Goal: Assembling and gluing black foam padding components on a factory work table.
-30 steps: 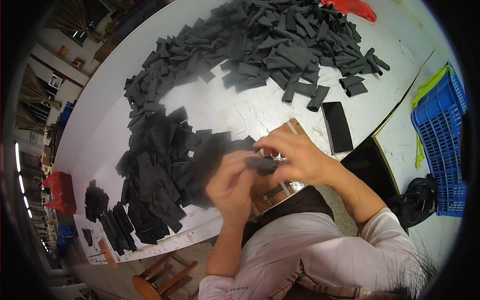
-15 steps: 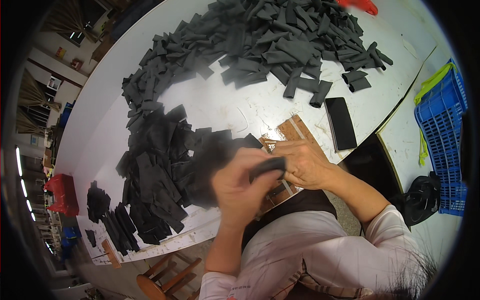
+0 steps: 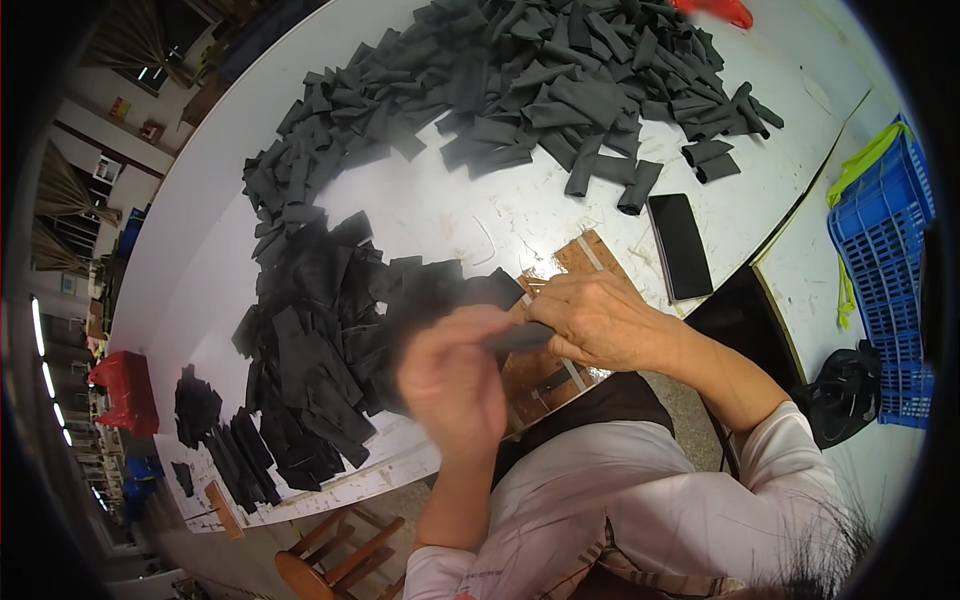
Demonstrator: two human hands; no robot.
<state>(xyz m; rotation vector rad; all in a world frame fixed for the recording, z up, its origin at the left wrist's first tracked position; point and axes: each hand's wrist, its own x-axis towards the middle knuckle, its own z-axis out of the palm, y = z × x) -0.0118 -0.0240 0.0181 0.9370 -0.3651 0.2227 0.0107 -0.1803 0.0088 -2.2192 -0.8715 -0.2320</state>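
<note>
Over a brown board (image 3: 535,382) with metal strips, my right hand (image 3: 600,320) pinches one end of a dark grey fabric piece (image 3: 520,338). The other end of that piece points toward my left hand (image 3: 455,375), which is smeared by motion. Whether the left fingers touch the fabric, I cannot tell. Just left of my left hand lies a loose heap of flat black fabric pieces (image 3: 305,345). Farther off, many rolled grey fabric tubes (image 3: 560,85) form a wide pile across the white table (image 3: 430,210).
A black phone (image 3: 682,248) lies right of the board. Beyond the table's right edge stand a blue plastic basket (image 3: 880,260) and a black bag (image 3: 845,395). Narrow black strips (image 3: 240,455) lie at the near left, above a wooden stool (image 3: 340,555). A red bag (image 3: 127,390) is at far left.
My left hand has moved left, away from the right hand, and its curled fingers have loosened. The fabric piece, bent between both hands before, now extends straighter from my right hand.
</note>
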